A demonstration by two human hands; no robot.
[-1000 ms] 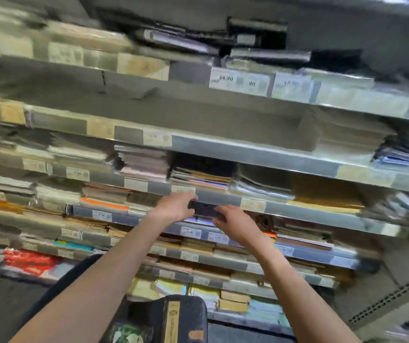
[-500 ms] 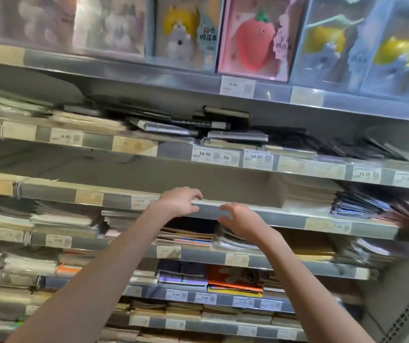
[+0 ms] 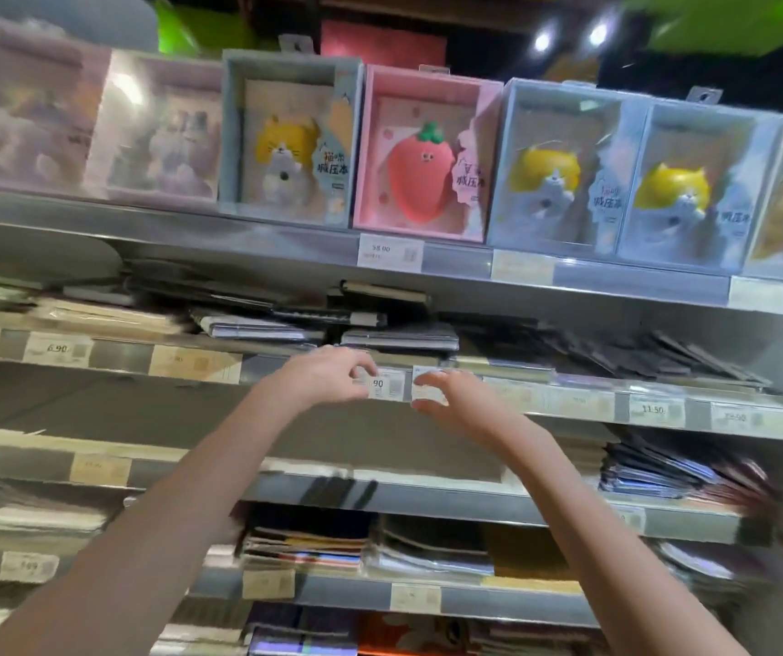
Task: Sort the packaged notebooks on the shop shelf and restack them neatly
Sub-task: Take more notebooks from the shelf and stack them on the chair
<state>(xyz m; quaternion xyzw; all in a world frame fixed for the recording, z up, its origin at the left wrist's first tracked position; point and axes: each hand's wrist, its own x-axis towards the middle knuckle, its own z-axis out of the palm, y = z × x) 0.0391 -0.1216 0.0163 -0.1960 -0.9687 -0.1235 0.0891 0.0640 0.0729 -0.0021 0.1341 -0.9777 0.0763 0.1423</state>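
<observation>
Head view, only one: both hands are up at the front lip of the second shelf from top. Left hand (image 3: 328, 376) has fingers loosely curled at the price rail, tips on or just by a price tag (image 3: 382, 384) reading "90"; it looks to hold nothing, though the blur leaves that unsure. Right hand (image 3: 451, 400) sits just beside it at 3 o'clock, fingers bent near another white tag (image 3: 427, 393); can't tell if it pinches the tag or just touches it. The packaged notebooks (image 3: 399, 336) lie right above the hands at 12 o'clock: a dark, flat, shiny-wrapped stack on the shelf (image 3: 583, 404), with a second grey pack (image 3: 257, 328) at approx 10 o'clock, skewed. More dark ones fan out messily at 2 o'clock (image 3: 664, 355). Boxed plush-cover books (image 3: 420, 153) stand upright on the top shelf, well apart. Handling, as a guess: each pack is prob light, a stack moderately heavy; covers stiff enough to lift flat, but the plastic film looks slick, so packs will slide on each other. Best hold: both hands on opposite short edges, thumbs on top, fingers under, pinching the whole stack so nothing shears out. Not fragile, but corners and film could crease or tear on the rail lip, so lift before pulling out. Lower shelves hold more mixed stacks (image 3: 304, 544) at 6 o'clock.
</observation>
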